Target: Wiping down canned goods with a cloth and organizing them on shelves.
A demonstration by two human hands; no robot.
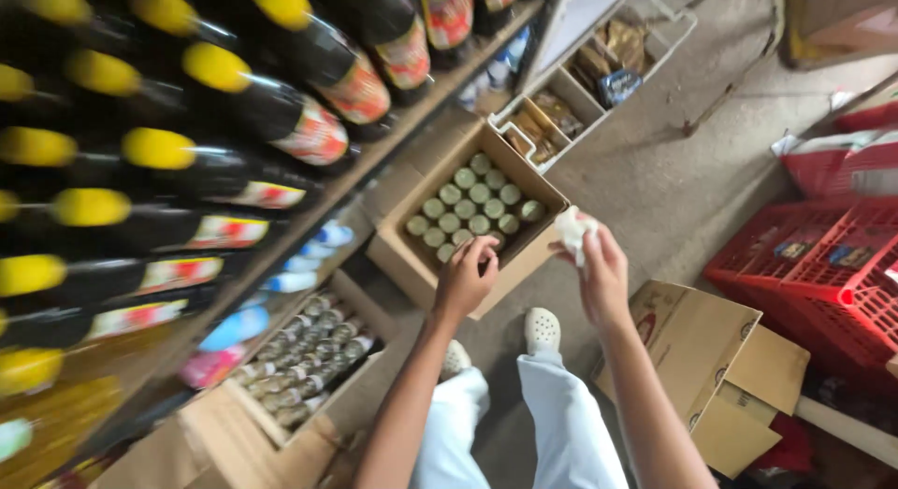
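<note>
Two hands [465, 281] [603, 276] hover over one carton [552, 201] of green-lidded jars [472, 204].

Jars [472, 201] are sitting in an open box [404, 257] on the floor, right of the bottle shelf [309, 222]. Crates [823, 265] are standing, seemingly stacked, far right, behind another box [697, 344].

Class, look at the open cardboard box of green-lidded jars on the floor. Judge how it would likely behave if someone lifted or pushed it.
The cardboard box is packed nearly full of green-lidded jars, so it is probably heavy for its size. The jars look like glass, so probably fragile if dropped. Its flaps are open and the left hand reaches over it, so lifting from underneath seems safer; pushed, it would likely slide, not tip.
</note>
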